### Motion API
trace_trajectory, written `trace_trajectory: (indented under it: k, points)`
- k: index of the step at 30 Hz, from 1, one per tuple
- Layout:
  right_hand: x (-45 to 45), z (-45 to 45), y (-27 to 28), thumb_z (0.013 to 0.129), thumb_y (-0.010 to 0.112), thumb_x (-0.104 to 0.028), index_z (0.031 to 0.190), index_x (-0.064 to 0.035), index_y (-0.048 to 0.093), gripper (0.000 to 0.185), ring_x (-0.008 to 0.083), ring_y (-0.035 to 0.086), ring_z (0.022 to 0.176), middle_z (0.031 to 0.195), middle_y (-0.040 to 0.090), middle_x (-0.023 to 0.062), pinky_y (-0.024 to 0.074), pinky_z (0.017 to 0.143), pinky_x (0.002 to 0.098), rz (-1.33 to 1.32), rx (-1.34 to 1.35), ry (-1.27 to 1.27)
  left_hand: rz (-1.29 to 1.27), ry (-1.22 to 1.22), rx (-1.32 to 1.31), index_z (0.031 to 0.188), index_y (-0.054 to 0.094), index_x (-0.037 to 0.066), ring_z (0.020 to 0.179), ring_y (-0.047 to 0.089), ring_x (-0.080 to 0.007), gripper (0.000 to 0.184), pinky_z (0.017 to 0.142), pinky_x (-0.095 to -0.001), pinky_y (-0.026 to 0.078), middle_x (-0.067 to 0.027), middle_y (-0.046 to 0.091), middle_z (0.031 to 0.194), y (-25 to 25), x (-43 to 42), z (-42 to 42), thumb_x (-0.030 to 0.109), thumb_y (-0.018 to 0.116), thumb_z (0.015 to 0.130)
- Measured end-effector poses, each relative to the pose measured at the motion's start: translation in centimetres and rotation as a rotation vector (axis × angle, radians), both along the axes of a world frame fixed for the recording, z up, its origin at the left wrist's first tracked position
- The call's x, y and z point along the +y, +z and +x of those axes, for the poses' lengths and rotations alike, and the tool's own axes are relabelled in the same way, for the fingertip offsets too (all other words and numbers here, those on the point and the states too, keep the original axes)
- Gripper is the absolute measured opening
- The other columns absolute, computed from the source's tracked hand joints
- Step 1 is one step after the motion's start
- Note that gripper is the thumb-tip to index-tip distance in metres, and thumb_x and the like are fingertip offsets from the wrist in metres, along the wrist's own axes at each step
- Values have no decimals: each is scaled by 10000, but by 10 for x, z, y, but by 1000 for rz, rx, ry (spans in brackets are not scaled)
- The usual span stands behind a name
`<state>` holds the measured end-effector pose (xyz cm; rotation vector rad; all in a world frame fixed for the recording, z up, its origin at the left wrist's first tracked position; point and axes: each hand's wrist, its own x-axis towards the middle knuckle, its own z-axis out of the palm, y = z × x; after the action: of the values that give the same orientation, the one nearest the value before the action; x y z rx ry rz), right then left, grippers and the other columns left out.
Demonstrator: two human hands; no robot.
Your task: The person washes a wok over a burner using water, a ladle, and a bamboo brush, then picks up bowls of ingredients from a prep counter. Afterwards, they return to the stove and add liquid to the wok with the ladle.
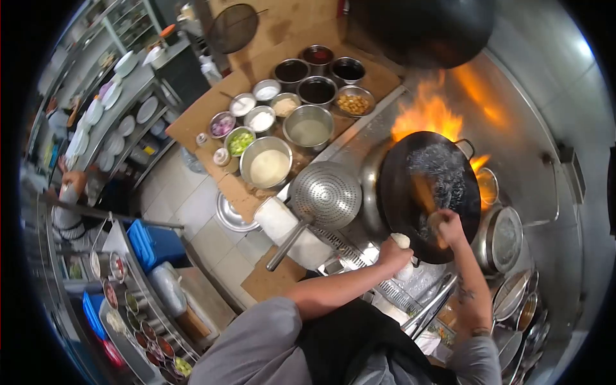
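A dark wok [401, 186] is tilted over the burner, with foamy, bubbling liquid [443, 173] inside it. My left hand [394, 255] is closed round a bunched white cloth [403, 272] at the wok's near rim, where a small loop handle partly shows. My right hand [447, 230] reaches over the wok, its fingers wrapped round a tan tool [423, 194] that looks like a bamboo wok brush. Motion smears the tool's far end, which is down in the wok. Tall orange flames [427, 112] rise behind the wok's far rim.
Left of the wok, a perforated metal strainer [326, 194] rests near a pot of pale liquid [269, 165]. Bowls of sauces and chopped ingredients cover the cardboard-lined counter [192, 122]. A lidded pot [504, 237] stands on the right. Another person's arm [74, 183] shows at far left.
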<state>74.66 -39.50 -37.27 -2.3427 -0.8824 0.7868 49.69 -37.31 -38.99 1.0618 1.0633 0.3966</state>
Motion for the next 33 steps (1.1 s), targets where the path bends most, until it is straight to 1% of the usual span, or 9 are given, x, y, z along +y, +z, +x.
trace_trajectory:
  k: [2, 6, 10, 14, 18, 21, 24, 28, 33]
  points:
    - [-35, 24, 44, 735, 694, -216, 1019, -21, 752, 350, 283, 690, 1026, 1044, 730, 195, 497, 966, 353, -96, -130, 409, 36, -36, 53, 1066, 615, -4, 909, 674, -248, 350, 781, -387, 534, -144, 683, 987, 19, 9, -9, 112, 706, 749]
    - [28, 11, 95, 840, 684, -267, 930, -29, 759, 266, 333, 709, 971, 1011, 731, 196, 561, 844, 419, -537, -420, -27, -234, -128, -14, 1005, 628, -33, 797, 673, -223, 308, 678, -387, 543, -141, 682, 932, 50, 24, -18, 74, 707, 727]
    - [-7, -13, 9, 739, 725, -325, 1080, -84, 750, 419, 314, 698, 1040, 1043, 714, 246, 527, 948, 388, 13, -156, 4, -163, -76, -103, 968, 622, -33, 732, 646, -190, 241, 638, -362, 522, -102, 658, 861, 22, 15, -16, 12, 662, 735]
    - [-10, 13, 90, 765, 704, -345, 1097, -68, 723, 433, 372, 690, 1005, 1040, 706, 242, 549, 920, 420, -280, -352, -9, -229, -120, -101, 950, 619, -26, 723, 634, -178, 195, 634, -352, 517, -81, 641, 849, 29, 16, -16, 7, 642, 759]
    - [21, -21, 9, 806, 685, -321, 1137, -116, 701, 389, 379, 663, 1051, 1085, 705, 199, 530, 950, 449, 39, -346, -45, -215, -77, -87, 946, 614, -29, 733, 640, -187, 205, 641, -353, 518, -92, 645, 854, 23, 7, -15, 14, 644, 749]
    - [19, -16, 30, 800, 674, -291, 1218, -187, 667, 431, 373, 672, 1028, 1049, 705, 213, 539, 927, 469, -103, -439, 124, -220, -119, -69, 988, 601, -41, 781, 655, -212, 271, 686, -363, 529, -115, 654, 905, 19, 14, -15, 22, 656, 731]
    - [50, -23, 35, 786, 670, -268, 1220, -179, 661, 443, 388, 691, 965, 1028, 703, 232, 557, 892, 478, -85, -411, -203, -258, -98, -91, 991, 600, -39, 784, 651, -201, 256, 688, -365, 528, -112, 651, 904, 11, 19, -16, 15, 657, 747]
    - [45, -35, 40, 787, 674, -280, 1092, -112, 706, 350, 367, 703, 926, 972, 700, 250, 570, 864, 449, -228, -612, 161, -172, -84, -27, 1000, 610, -36, 774, 654, -194, 231, 668, -361, 522, -106, 652, 889, 30, 18, -16, 15, 649, 778]
    - [59, -42, 26, 808, 641, -255, 1158, -131, 702, 376, 361, 679, 1051, 1080, 702, 234, 542, 932, 410, 17, 31, -301, -260, -94, -98, 871, 626, -46, 659, 638, -196, 138, 577, -364, 499, -107, 651, 816, 36, 28, -22, 39, 663, 768]
